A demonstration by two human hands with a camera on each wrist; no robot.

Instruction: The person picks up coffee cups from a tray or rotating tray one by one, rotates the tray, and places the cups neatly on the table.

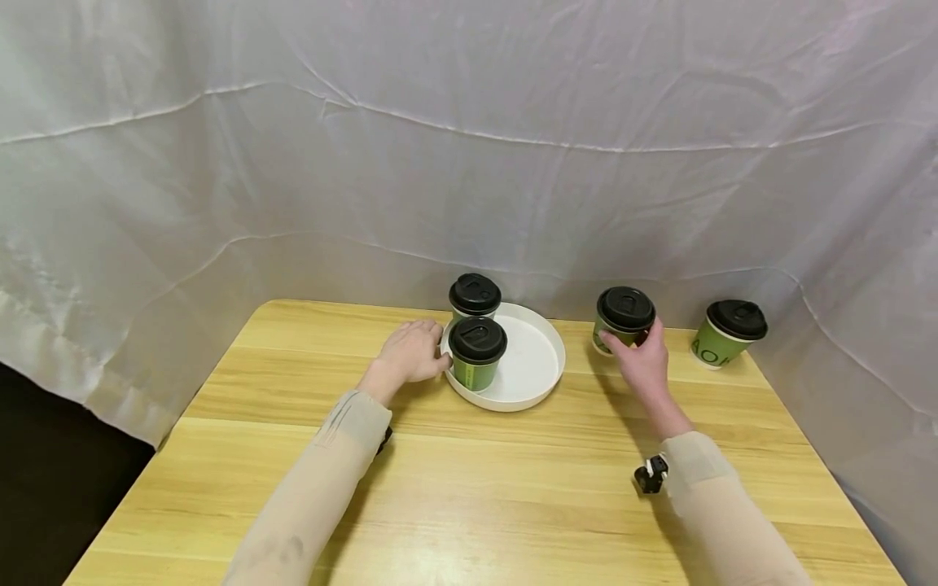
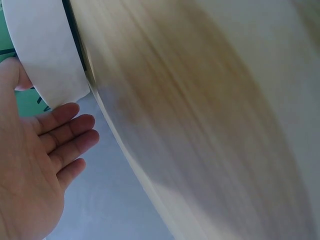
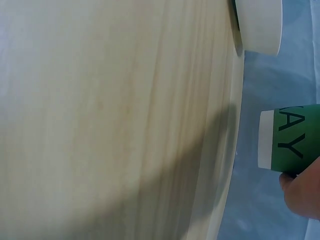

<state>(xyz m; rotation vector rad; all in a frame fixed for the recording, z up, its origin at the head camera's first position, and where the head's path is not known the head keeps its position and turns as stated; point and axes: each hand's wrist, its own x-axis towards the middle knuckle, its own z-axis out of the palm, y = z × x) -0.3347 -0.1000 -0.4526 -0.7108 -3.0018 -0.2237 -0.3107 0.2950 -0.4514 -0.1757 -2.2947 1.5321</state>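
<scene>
In the head view, my right hand (image 1: pixel 646 362) grips a green paper cup (image 1: pixel 605 337) with a black lid, to the right of the white round tray (image 1: pixel 538 391). The right wrist view shows that cup (image 3: pixel 295 140) held above table level, my thumb (image 3: pixel 304 192) against its side. At the tray's left side is my left hand (image 1: pixel 412 352), its fingers loosely extended and its thumb by the rim. Two more lidded green cups stand upright in the tray's left part, a front cup (image 1: pixel 475 374) and a back cup (image 1: pixel 475 295).
Another lidded green cup (image 1: pixel 721 346) stands near the right back corner of the wooden table (image 1: pixel 469 496). Pale curtain (image 1: pixel 469 179) hangs behind the table and along its sides. A small black camera (image 1: pixel 650 474) sits on my right wrist.
</scene>
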